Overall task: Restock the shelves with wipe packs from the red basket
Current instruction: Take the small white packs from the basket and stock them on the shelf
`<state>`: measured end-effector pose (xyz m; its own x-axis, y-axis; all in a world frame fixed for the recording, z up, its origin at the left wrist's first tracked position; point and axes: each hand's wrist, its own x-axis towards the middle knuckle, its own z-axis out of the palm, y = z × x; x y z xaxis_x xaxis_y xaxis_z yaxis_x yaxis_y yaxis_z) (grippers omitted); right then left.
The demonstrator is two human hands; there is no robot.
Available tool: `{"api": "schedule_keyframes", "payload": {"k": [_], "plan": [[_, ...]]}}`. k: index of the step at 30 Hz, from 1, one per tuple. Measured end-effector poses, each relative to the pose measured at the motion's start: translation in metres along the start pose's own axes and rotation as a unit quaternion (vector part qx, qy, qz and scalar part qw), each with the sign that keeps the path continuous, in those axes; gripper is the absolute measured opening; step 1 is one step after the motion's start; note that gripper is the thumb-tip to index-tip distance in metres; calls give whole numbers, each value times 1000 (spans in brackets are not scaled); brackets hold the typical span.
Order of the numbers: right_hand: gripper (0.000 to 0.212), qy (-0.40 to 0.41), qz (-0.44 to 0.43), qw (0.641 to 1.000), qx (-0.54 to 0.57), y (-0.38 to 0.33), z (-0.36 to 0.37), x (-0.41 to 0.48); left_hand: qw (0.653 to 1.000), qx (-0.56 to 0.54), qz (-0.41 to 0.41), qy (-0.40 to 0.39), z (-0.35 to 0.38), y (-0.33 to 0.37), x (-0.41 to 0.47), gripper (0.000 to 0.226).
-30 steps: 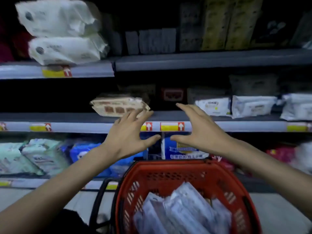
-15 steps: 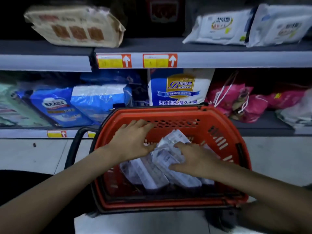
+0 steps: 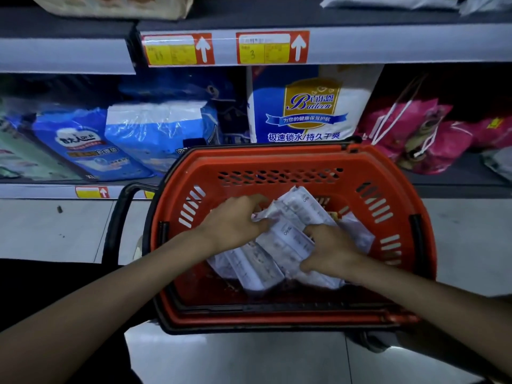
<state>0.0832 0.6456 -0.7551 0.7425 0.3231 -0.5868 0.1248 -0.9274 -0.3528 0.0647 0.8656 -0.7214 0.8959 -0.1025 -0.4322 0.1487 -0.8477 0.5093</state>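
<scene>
A red basket (image 3: 277, 159) stands on the floor in front of the shelves, with several pale wipe packs (image 3: 249, 266) lying inside. Both hands are down in it. My left hand (image 3: 235, 224) curls its fingers round the far left end of a long top wipe pack (image 3: 293, 225). My right hand (image 3: 329, 252) grips the same pack at its near right side. The pack lies diagonally across the others. The shelf (image 3: 360, 42) above carries more wipe packs, cut off by the frame's top edge.
The bottom shelf (image 3: 36, 189) behind the basket holds blue diaper bags (image 3: 155, 131), a white and blue Baileen bag (image 3: 310, 106) and pink bags (image 3: 421, 137). Red and yellow price tags (image 3: 273, 47) line the shelf edge. A black basket handle (image 3: 116, 217) sticks out left over grey floor tiles.
The hands came down from the shelf into the basket. Both have since closed round one wipe pack, and the view has tilted lower and closer.
</scene>
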Motion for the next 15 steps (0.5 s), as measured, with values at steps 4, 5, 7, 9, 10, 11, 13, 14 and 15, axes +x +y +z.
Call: {"api": "schedule_keyframes", "payload": {"k": [4, 5, 7, 9, 10, 11, 13, 14, 15], "plan": [[43, -21, 39, 979, 199, -7, -45, -3, 988, -145, -23, 47, -8, -2, 4, 43], [28, -27, 42, 968, 246, -9, -58, -7, 977, -202, -34, 65, -11, -2, 5, 36], [17, -41, 35, 945, 323, -12, -79, -17, 945, -301, -60, 111, -18, 1, 5, 15], [22, -48, 20, 918, 393, -12, -90, -23, 913, -367, -88, 152, -26, 7, 4, 15], [23, -50, 15, 905, 421, -14, -93, -27, 898, -395, -108, 158, -29, 9, 3, 22], [24, -44, 9, 897, 440, -15, -93, -28, 885, -418, -135, 157, -32, 11, 2, 32], [28, 0, -22, 898, 440, -17, -91, -32, 859, -460, -187, 129, -37, 15, -3, 47], [31, 43, -56, 904, 422, -19, -89, -35, 842, -487, -208, 102, -39, 19, -6, 52], [35, 101, -105, 913, 380, -20, -85, -39, 821, -521, -225, 68, -41, 22, -9, 56]]}}
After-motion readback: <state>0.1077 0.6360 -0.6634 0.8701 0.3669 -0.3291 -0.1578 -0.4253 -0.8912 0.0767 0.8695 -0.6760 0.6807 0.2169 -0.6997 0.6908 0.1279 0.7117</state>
